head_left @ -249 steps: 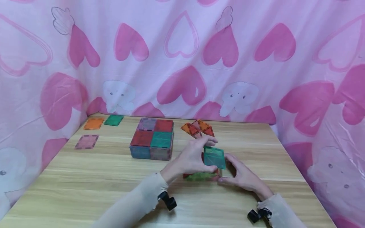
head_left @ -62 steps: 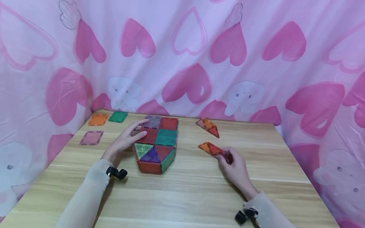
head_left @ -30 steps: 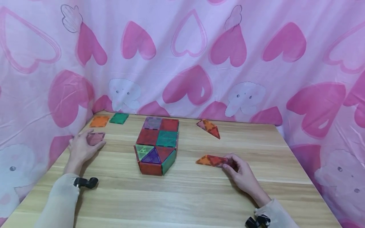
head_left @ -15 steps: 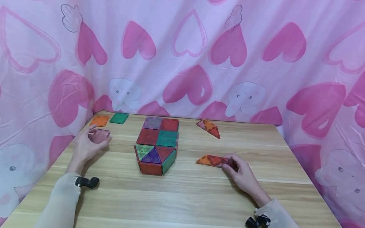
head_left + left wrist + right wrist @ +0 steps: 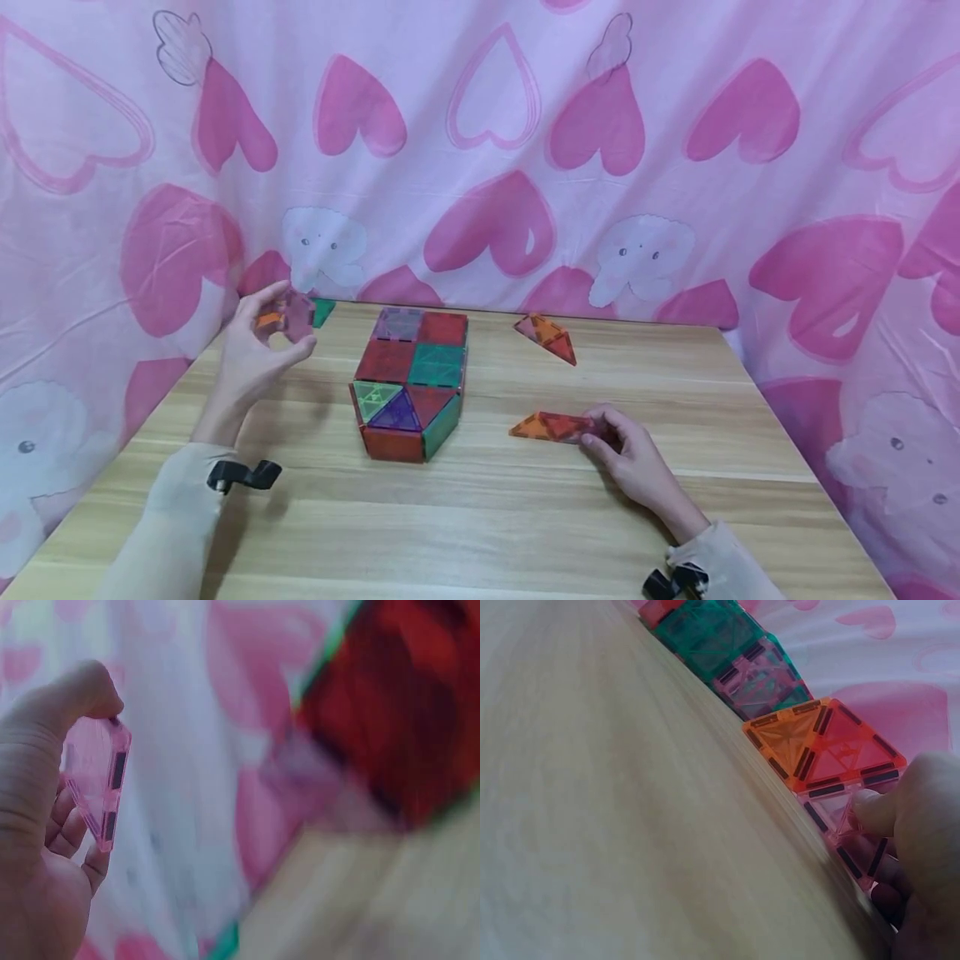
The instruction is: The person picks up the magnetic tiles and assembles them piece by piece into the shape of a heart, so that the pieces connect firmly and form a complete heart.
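My left hand (image 5: 251, 358) pinches a clear pink square magnetic tile (image 5: 300, 314) between thumb and fingers, above the table's back left. The left wrist view shows that pink tile tilted nearly edge-on. My right hand (image 5: 633, 467) grips the right end of a joined strip of triangular magnetic tiles (image 5: 551, 426), orange, red and pink. In the right wrist view, the strip stands on edge with thumb on its pink part. Between the hands sits a box built of magnetic tiles (image 5: 438, 365); red, green and purple squares top it, with triangles at its near, tapered end.
A second joined group of orange, red and pink triangles (image 5: 551, 337) lies at the back right. Behind my left hand, an orange square tile (image 5: 268, 319) and a green square tile (image 5: 323, 312) are partly hidden. A pink heart-print curtain (image 5: 480, 225) encloses the wooden table (image 5: 465, 533).
My left hand went from the box to the pink tile, took hold and lifted it up and rightward. The right hand lowered the triangle strip, then stayed nearly still. Earlier, the tapered section joined the box.
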Available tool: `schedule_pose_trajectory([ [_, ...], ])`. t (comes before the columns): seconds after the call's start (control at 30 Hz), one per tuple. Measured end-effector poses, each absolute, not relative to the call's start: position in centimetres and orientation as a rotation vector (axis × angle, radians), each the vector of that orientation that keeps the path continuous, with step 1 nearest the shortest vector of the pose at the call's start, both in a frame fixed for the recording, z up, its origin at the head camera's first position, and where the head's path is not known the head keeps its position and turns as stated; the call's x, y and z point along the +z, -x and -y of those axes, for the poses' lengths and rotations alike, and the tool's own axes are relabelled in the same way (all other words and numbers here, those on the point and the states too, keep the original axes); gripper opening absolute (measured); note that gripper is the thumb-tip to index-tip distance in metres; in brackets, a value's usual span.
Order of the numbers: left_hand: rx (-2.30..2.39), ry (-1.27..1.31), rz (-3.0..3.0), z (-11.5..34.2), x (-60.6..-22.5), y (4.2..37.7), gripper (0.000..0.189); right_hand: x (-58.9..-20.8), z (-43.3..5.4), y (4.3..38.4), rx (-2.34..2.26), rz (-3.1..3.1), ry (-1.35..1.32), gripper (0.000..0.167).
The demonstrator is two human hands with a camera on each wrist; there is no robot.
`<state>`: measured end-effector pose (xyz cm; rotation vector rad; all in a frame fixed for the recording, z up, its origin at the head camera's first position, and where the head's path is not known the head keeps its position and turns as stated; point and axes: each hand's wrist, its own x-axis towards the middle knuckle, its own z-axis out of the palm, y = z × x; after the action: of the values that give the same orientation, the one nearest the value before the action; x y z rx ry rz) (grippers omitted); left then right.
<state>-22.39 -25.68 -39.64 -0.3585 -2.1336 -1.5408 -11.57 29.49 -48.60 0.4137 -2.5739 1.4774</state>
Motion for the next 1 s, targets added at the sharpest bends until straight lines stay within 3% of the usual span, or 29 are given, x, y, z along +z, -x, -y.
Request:
schedule_pose_trajectory([
  [0.2, -1.744, 0.773, 1.901, 20.2, -35.8, 21.3, 0.095, -48.7, -29.6, 11.5, 1.482, 2.568, -0.444, 0.020],
  [0.43, -1.617, 1.031, 2.081, 13.5, -34.1, 19.1, 0.098, -48.7, -29.7, 11.6, 1.493, 2.560, -0.531, 0.020],
  [0.77, -1.400, 1.278, 2.334, 4.9, -38.0, 16.5, 0.094, -48.5, -30.1, 11.9, 1.514, 2.568, -0.634, 0.019],
  [1.0, -1.302, 1.223, 2.471, 2.3, -41.8, 15.9, 0.094, -48.7, -30.1, 11.8, 1.530, 2.590, -0.653, 0.019],
])
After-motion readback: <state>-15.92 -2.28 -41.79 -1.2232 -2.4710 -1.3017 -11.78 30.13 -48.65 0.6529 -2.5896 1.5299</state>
